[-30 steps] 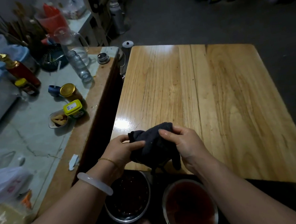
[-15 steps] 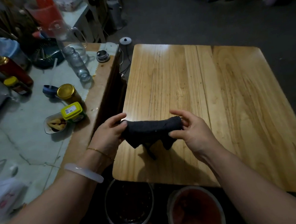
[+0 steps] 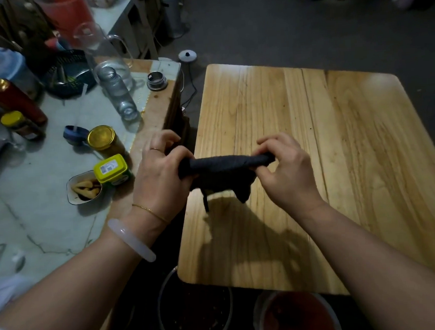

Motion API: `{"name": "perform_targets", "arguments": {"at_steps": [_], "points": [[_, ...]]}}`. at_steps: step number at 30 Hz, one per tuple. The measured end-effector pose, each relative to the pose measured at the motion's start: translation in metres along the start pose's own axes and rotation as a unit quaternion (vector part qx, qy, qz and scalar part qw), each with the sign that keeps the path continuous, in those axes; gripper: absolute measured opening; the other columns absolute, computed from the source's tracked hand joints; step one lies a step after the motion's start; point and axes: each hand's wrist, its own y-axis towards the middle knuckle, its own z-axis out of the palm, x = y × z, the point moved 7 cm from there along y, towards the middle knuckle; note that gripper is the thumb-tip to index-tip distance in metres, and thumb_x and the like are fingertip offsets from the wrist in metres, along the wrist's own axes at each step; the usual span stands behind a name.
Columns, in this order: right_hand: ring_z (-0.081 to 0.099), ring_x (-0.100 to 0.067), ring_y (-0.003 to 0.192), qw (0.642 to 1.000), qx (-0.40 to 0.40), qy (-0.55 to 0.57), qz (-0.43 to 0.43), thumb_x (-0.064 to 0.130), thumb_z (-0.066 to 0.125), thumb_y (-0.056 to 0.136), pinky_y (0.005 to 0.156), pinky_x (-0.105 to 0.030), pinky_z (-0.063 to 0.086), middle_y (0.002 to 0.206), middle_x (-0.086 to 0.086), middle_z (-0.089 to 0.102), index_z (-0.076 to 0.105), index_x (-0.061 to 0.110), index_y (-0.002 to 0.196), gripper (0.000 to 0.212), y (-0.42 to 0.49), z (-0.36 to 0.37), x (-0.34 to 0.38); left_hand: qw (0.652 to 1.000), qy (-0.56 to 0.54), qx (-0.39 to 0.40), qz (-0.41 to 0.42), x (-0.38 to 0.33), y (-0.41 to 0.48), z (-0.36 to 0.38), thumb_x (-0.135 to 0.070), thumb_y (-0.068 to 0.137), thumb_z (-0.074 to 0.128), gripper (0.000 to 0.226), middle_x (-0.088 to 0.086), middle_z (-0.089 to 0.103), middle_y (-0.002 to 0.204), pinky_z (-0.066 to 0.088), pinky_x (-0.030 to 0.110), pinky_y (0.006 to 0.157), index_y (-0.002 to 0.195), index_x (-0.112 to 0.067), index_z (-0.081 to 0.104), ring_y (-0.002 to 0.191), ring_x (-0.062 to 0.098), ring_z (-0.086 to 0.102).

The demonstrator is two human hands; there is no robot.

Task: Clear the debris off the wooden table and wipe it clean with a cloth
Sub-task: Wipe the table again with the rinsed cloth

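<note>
Left hand point(image 3: 159, 178) — ring point(image 3: 156, 149), gold chain point(image 3: 151, 212), pale bangle point(image 3: 131, 241).

- You had no lettering in view that could be read.
- The white sticker point(image 3: 106, 167) on the yellow lid point(image 3: 114, 163), on the side table point(image 3: 38, 224), showed a square code and fine print, too small for you to make out.
- The label on the yellow-capped jar point(image 3: 23, 125) was too dark to read.

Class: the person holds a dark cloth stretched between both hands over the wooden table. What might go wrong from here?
1. The cloth is rolled tight between the left hand and right hand; wiped like that, it may cover little of the wooden table.
2. The yellow-lidded tub sits close by the left hand; a wide sweep might knock it.
</note>
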Motion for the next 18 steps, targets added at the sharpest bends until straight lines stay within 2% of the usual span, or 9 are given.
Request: {"name": "perform_targets", "arguments": {"at_steps": [3, 5, 7, 10, 12, 14, 16, 18], "points": [[0.058, -0.018, 0.110, 0.999, -0.008, 0.009, -0.046, 0.000, 0.072, 0.075, 0.091, -0.037, 0.051, 0.111, -0.003, 0.064, 0.064, 0.012, 0.087, 0.019, -0.002, 0.004, 0.000, 0.997, -0.001, 0.013, 0.071, -0.005, -0.004, 0.008, -0.018, 0.069, 0.074, 0.020, 0.013, 0.057, 0.121, 0.045, 0.038, 0.089, 0.083, -0.008, 0.064, 0.112, 0.032, 0.052], [0.056, -0.013, 0.111, 0.998, 0.040, 0.001, -0.056, 0.000, 0.073, 0.074, 0.097, -0.038, 0.050, 0.111, -0.001, 0.064, 0.062, 0.014, 0.089, 0.023, -0.019, 0.018, -0.009, 0.991, 0.009, 0.070, 0.113, -0.001, -0.020, 0.034, -0.008, 0.071, 0.072, 0.019, 0.012, 0.062, 0.118, 0.046, 0.044, 0.097, 0.087, -0.011, 0.062, 0.119, 0.032, 0.054], [0.052, -0.004, 0.111, 0.991, 0.128, -0.014, -0.035, 0.001, 0.073, 0.073, 0.103, -0.037, 0.046, 0.111, 0.004, 0.064, 0.062, 0.019, 0.094, 0.029, -0.044, 0.036, -0.026, 0.981, 0.011, 0.144, 0.130, 0.005, -0.046, 0.066, -0.003, 0.072, 0.064, 0.022, 0.007, 0.067, 0.108, 0.045, 0.042, 0.097, 0.089, -0.017, 0.061, 0.116, 0.029, 0.058], [0.049, -0.004, 0.117, 0.951, 0.304, -0.048, 0.015, 0.007, 0.068, 0.082, 0.109, -0.028, 0.039, 0.119, 0.010, 0.060, 0.060, 0.026, 0.099, 0.026, -0.090, 0.066, -0.051, 0.954, 0.043, 0.264, 0.139, 0.013, -0.089, 0.111, -0.017, 0.070, 0.046, 0.022, -0.002, 0.070, 0.088, 0.038, 0.026, 0.090, 0.083, -0.021, 0.064, 0.104, 0.021, 0.066], [0.047, -0.006, 0.120, 0.907, 0.411, -0.051, 0.076, 0.015, 0.062, 0.089, 0.105, -0.025, 0.038, 0.128, 0.013, 0.055, 0.054, 0.036, 0.101, 0.026, -0.118, 0.081, -0.067, 0.924, 0.060, 0.360, 0.116, 0.013, -0.109, 0.130, -0.015, 0.078, 0.045, 0.022, -0.002, 0.069, 0.096, 0.039, 0.025, 0.091, 0.091, -0.022, 0.061, 0.106, 0.019, 0.063], [0.051, -0.006, 0.112, 0.876, 0.464, -0.034, 0.129, 0.021, 0.062, 0.090, 0.098, -0.032, 0.045, 0.122, 0.016, 0.054, 0.049, 0.042, 0.097, 0.025, -0.134, 0.087, -0.079, 0.888, 0.064, 0.450, 0.069, 0.016, -0.127, 0.141, -0.013, 0.085, 0.048, 0.021, 0.001, 0.062, 0.105, 0.042, 0.028, 0.086, 0.103, -0.023, 0.051, 0.104, 0.021, 0.058], [0.053, -0.005, 0.102, 0.864, 0.471, 0.006, 0.178, 0.024, 0.065, 0.089, 0.089, -0.033, 0.049, 0.111, 0.017, 0.054, 0.051, 0.042, 0.092, 0.023, -0.139, 0.088, -0.087, 0.860, 0.036, 0.509, -0.013, 0.020, -0.134, 0.145, -0.020, 0.086, 0.056, 0.021, 0.001, 0.061, 0.104, 0.045, 0.028, 0.074, 0.102, -0.027, 0.044, 0.096, 0.020, 0.059], [0.053, -0.004, 0.098, 0.858, 0.452, 0.070, 0.233, 0.026, 0.068, 0.089, 0.080, -0.027, 0.048, 0.108, 0.016, 0.054, 0.055, 0.039, 0.090, 0.019, -0.137, 0.089, -0.092, 0.863, 0.009, 0.498, -0.084, 0.029, -0.129, 0.146, -0.027, 0.083, 0.063, 0.027, 0.000, 0.061, 0.102, 0.047, 0.028, 0.073, 0.101, -0.029, 0.043, 0.092, 0.018, 0.060]]}}
